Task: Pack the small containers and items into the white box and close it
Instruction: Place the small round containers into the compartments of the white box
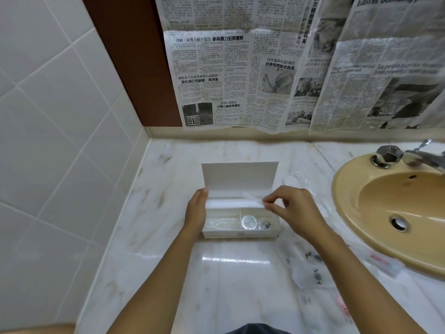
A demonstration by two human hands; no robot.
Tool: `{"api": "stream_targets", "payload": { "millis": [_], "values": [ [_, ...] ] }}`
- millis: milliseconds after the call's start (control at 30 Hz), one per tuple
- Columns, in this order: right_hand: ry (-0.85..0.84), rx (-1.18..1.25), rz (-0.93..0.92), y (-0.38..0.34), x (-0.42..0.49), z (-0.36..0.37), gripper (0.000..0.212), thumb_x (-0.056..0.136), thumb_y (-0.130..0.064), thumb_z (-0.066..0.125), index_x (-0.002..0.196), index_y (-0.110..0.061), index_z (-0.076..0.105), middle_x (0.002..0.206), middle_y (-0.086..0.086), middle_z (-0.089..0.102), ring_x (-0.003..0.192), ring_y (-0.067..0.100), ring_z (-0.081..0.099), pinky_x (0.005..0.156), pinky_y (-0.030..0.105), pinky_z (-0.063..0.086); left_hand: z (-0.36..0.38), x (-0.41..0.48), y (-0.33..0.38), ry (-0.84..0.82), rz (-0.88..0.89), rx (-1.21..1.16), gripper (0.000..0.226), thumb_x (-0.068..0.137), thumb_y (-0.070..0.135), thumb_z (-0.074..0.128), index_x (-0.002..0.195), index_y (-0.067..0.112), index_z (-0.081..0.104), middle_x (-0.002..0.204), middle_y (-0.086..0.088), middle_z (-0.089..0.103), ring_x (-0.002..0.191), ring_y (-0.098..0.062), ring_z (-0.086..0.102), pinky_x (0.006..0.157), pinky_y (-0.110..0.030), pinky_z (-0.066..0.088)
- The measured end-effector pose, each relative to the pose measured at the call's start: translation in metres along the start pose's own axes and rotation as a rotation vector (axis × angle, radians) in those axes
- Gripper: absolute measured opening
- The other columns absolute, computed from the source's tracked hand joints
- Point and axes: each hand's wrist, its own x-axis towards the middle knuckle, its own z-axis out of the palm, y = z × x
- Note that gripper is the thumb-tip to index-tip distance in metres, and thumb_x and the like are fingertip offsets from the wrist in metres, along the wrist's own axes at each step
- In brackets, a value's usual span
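Squarely between hands (196, 210) (295, 208): white box (240, 177), film (252, 200)

Forearms extended, left hand (196, 209) straight-fingered, right hand (292, 209) pinching a clear strip (251, 200).

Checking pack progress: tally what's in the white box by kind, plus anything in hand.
Round tubs: 2
Clear packet in the white box: 1
Clear strip pinched by right hand: 1
Total: 4
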Motion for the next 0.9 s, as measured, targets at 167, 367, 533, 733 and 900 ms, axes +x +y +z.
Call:
{"api": "stream_targets", "payload": {
  "millis": [167,367,533,733,900],
  "values": [
    [-0.149,-0.227,-0.152,-0.03,0.011,0.041,0.008,0.083,-0.021,0.071,0.082,-0.028,0.075,0.086,-0.012,0.068,0.082,0.007,0.061,0.071,0.027,0.048,0.0,0.001,-0.001,0.005,0.017,0.01,0.034,0.105,0.038,0.039,0.125,0.021,0.061,0.119,0.012,0.064,0.112,-0.003,0.056,0.09,-0.015,0.038],
    [-0.177,-0.504,-0.262,-0.041,0.021,0.09,0.02,0.075,-0.006,0.072,0.072,-0.026,0.075,0.075,-0.004,0.068,0.069,0.022,0.062,0.061,0.03,0.04,-0.001,0.004,-0.004,0.011,0.017,0.01,0.034,0.104,0.041,0.041,0.12,0.022,0.065,0.116,0.009,0.068,0.111,-0.006,0.06,0.094,-0.022,0.043],
    [-0.274,-0.442,-0.222,-0.039,0.018,0.087,0.02,0.095,-0.022,0.057,0.101,-0.027,0.075,0.1,-0.005,0.073,0.092,0.023,0.059,0.075,0.033,0.038,0.0,0.002,-0.002,0.011,0.022,0.012,0.035,0.105,0.038,0.04,0.122,0.02,0.064,0.118,0.008,0.067,0.112,-0.005,0.059,0.088,-0.016,0.041],
    [-0.041,-0.081,0.015,-0.017,0.008,0.045,0.016,0.088,-0.028,0.058,0.08,-0.025,0.072,0.077,-0.013,0.069,0.073,0.005,0.061,0.07,0.027,0.05,0.0,0.0,0.001,0.019,-0.015,-0.002,0.025,0.106,0.034,0.041,0.122,0.024,0.058,0.114,0.02,0.059,0.113,-0.002,0.051,0.088,-0.01,0.034],
    [0.213,-0.186,0.32,0.025,0.001,0.018,0.015,0.086,-0.027,0.06,0.079,-0.022,0.072,0.073,-0.006,0.07,0.071,0.018,0.064,0.064,0.033,0.052,0.001,-0.001,0.002,0.022,-0.021,-0.006,0.022,0.106,0.033,0.041,0.123,0.028,0.054,0.112,0.022,0.056,0.112,-0.001,0.048,0.095,-0.016,0.03]
  ]
}}
